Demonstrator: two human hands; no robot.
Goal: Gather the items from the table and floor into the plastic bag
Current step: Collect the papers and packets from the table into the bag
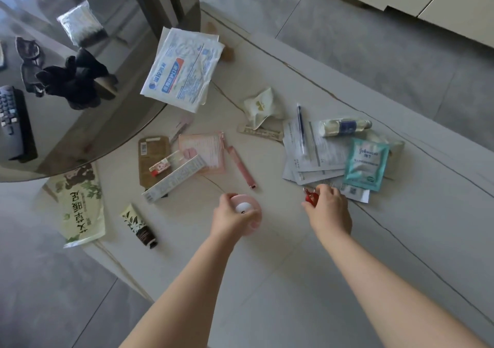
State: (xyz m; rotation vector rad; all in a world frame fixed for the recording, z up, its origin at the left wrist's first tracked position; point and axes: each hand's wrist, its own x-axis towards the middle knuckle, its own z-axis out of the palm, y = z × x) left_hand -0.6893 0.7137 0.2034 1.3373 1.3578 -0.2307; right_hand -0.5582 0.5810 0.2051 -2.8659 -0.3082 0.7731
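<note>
Nearest, the left hand (232,215) grips a round pink case (247,210) just above the floor (267,281), while the right hand (330,208) pinches a small red keyring (311,197) at the edge of a pile of papers (310,158). Beyond lie a teal sachet (366,164), a clear bottle (344,127), a pen (301,127), a pink tube (242,167) and a hand-cream tube (139,226). Farther left, a mask packet (181,69) overhangs the glass counter (80,139), which carries a remote (13,123) and black cloth (76,79).
</note>
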